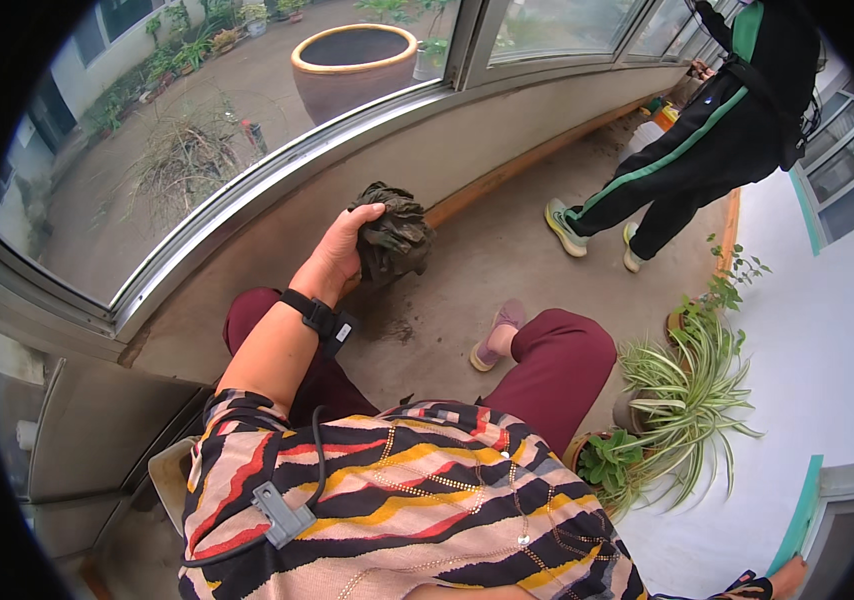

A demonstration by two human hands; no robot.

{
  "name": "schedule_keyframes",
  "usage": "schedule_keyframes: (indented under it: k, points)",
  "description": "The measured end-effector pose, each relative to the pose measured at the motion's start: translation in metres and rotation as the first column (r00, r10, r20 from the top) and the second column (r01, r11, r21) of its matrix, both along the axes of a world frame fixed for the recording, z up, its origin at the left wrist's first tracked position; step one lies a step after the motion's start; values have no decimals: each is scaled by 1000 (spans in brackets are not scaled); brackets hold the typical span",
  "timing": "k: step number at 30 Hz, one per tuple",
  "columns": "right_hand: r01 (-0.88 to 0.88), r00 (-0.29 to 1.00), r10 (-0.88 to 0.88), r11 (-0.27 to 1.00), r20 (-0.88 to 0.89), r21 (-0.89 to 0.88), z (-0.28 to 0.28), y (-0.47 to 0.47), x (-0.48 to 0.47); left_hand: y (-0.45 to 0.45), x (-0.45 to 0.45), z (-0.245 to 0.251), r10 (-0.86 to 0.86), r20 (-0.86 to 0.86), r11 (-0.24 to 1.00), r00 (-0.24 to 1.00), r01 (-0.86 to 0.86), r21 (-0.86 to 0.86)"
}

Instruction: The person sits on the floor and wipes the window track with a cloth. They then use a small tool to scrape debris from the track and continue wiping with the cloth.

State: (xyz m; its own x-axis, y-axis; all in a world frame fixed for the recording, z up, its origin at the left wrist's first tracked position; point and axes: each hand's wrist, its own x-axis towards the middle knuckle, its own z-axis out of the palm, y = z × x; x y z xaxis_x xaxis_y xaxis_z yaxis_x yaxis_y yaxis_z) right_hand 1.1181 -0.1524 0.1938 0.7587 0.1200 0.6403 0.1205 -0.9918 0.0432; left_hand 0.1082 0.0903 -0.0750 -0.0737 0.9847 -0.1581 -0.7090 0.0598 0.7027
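Note:
My left hand (338, 251) is closed around a crumpled dark rag (395, 234), thumb on top. It holds this bundle in front of the low wall below the window, over the concrete floor; the fingers underneath are hidden. A black strap with a small device (318, 319) circles the left wrist. At the lower right edge, my right hand (788, 579) touches the teal-edged frame of a window (798, 517). Its fingers are mostly out of sight, so I cannot tell whether they grip the frame.
A person in a black tracksuit (697, 142) stands ahead on the right. Potted plants, including a spider plant (689, 405), line the white wall. Damp dark spots mark the floor (397, 330). Beyond the sliding window's metal rail (284, 180) stands a large glazed pot (356, 82).

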Motion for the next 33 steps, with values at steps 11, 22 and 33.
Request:
schedule_keyframes:
  k: [11,22,33]
  points:
    - [-785,-307,951,-266,21,560,-143,320,-326,-2,-8,25,-113,-84,977,990,126,170]
    - [-212,-953,298,-510,-59,834,-257,312,-871,3,-40,2,42,-94,986,995,-26,165]
    - [553,-756,609,398,240,732,-296,416,-842,4,-68,0,88,-197,996,976,-82,39]
